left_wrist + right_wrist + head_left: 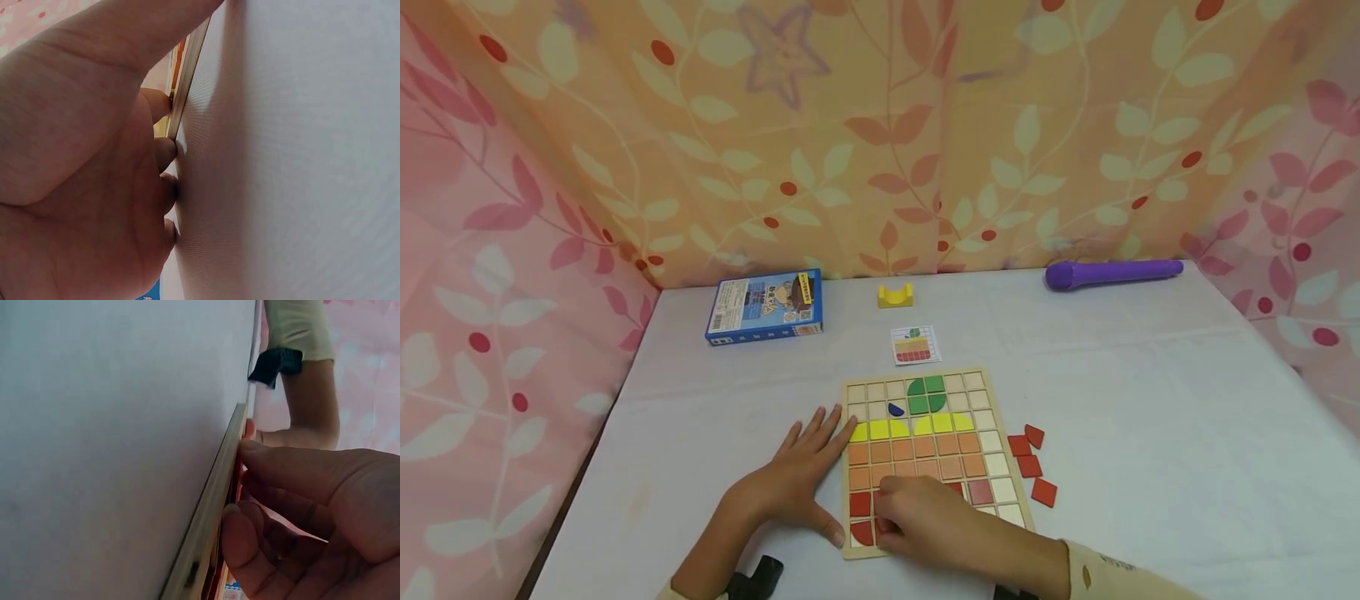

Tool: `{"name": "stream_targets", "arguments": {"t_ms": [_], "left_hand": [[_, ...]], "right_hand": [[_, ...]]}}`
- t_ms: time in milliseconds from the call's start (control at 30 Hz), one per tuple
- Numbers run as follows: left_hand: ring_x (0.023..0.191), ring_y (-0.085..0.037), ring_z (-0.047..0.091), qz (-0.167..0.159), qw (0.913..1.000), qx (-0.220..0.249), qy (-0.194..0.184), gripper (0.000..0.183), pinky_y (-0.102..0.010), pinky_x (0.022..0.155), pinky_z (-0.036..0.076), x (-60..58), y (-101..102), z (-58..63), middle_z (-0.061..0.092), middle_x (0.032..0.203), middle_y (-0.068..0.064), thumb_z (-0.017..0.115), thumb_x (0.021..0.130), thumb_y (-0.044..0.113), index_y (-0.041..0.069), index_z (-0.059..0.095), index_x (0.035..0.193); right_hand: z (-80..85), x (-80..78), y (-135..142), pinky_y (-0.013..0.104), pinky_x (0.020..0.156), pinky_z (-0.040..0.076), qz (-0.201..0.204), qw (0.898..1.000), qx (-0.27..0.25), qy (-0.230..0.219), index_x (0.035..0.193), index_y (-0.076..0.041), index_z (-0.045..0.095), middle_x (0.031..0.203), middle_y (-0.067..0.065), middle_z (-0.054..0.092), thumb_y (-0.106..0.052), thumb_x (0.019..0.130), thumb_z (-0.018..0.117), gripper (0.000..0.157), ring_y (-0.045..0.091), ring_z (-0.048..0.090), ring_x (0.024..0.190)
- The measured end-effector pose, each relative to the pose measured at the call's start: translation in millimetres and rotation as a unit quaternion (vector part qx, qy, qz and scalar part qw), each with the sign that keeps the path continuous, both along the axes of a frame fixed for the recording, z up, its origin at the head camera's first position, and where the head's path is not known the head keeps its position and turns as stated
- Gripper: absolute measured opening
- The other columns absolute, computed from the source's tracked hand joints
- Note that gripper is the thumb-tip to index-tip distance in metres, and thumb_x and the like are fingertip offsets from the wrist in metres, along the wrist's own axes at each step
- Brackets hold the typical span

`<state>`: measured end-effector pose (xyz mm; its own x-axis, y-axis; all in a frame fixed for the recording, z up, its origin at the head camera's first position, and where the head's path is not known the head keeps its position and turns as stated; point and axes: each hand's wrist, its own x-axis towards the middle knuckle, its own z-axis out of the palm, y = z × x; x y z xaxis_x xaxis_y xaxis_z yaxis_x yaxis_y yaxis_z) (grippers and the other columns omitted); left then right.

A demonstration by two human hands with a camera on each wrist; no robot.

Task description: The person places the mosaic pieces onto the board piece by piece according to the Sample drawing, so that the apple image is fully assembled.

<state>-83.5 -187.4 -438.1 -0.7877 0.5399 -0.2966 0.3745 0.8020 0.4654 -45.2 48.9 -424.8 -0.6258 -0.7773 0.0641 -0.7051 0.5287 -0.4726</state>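
A wooden grid board (988, 379) lies on the table, partly filled with green, yellow, orange and red tiles, plus one small dark blue piece (896, 409). My left hand (793, 475) has its fingers spread, with the forefinger and thumb at the board's left edge. In the left wrist view its fingertips (166, 194) meet the tabletop beside the board's side. Over the lower left rows, my right hand (928, 521) pinches a red tile (886, 526) down at the board, mostly covered by the fingers. A red quarter-round tile (862, 532) sits in the bottom left corner cell.
Several loose red tiles (1043, 492) lie right of the board. Beyond it are a small pattern card (915, 345), a yellow holder (896, 296), a blue box (765, 307) and a purple microphone-shaped object (1112, 273). Patterned curtains (880, 133) surround the table.
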Motion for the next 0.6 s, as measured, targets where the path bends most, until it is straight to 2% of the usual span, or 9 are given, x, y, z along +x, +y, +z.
{"name": "stream_targets", "arguments": {"t_ms": [167, 267, 333, 467, 600], "left_hand": [[0.152, -0.032, -0.005, 0.000, 1.0000, 0.000, -0.004, 0.138, -0.057, 0.119, 0.001, 0.6, -0.3, 1.3, 0.003, 0.168, -0.007, 0.087, 0.053, 0.070, 0.021, 0.018, 0.162], [0.152, -0.032, -0.005, 0.003, 1.0000, 0.002, -0.008, 0.138, -0.058, 0.119, 0.001, 0.8, 0.0, 1.3, 0.004, 0.168, -0.008, 0.087, 0.053, 0.069, 0.021, 0.018, 0.162], [0.152, -0.032, -0.006, 0.005, 1.0000, 0.000, -0.009, 0.139, -0.058, 0.119, 0.000, 1.0, 0.5, 1.2, 0.004, 0.168, -0.007, 0.087, 0.053, 0.069, 0.022, 0.017, 0.162], [0.152, -0.032, -0.007, 0.006, 1.0000, -0.001, -0.007, 0.140, -0.057, 0.119, -0.001, 0.7, 1.5, 1.6, 0.004, 0.168, -0.007, 0.088, 0.051, 0.068, 0.021, 0.016, 0.162], [0.152, -0.033, -0.005, 0.003, 1.0000, 0.000, 0.000, 0.140, -0.058, 0.118, 0.000, 0.3, 1.9, 3.0, 0.004, 0.168, -0.009, 0.088, 0.051, 0.068, 0.020, 0.018, 0.162]], "right_hand": [[0.9, 4.4, 5.0, 0.011, 0.057, 0.033, 0.031, 0.999, 0.009, 0.012, 0.068, -0.022, 0.062, 0.071, -0.017, 0.044, -0.013, 0.081, 0.082, 0.025, -0.003, 0.040, 0.063], [6.1, 0.9, 16.3, 0.012, 0.061, 0.038, 0.025, 1.000, 0.010, -0.009, 0.074, -0.020, 0.068, 0.073, -0.017, 0.049, -0.010, 0.082, 0.080, 0.017, -0.003, 0.044, 0.067], [13.4, -4.9, 30.6, 0.015, 0.064, 0.042, 0.004, 1.000, 0.006, -0.028, 0.078, -0.019, 0.071, 0.075, -0.018, 0.052, -0.008, 0.084, 0.078, 0.015, -0.002, 0.047, 0.069], [30.8, -23.6, 68.9, 0.024, 0.066, 0.048, -0.076, 0.996, 0.018, -0.038, 0.083, -0.017, 0.075, 0.078, -0.015, 0.057, -0.006, 0.084, 0.078, 0.012, 0.003, 0.050, 0.070], [43.0, -42.6, 107.3, 0.031, 0.064, 0.048, -0.162, 0.982, 0.080, -0.058, 0.087, -0.014, 0.073, 0.079, -0.008, 0.059, -0.005, 0.081, 0.081, 0.013, 0.010, 0.051, 0.068]]}}
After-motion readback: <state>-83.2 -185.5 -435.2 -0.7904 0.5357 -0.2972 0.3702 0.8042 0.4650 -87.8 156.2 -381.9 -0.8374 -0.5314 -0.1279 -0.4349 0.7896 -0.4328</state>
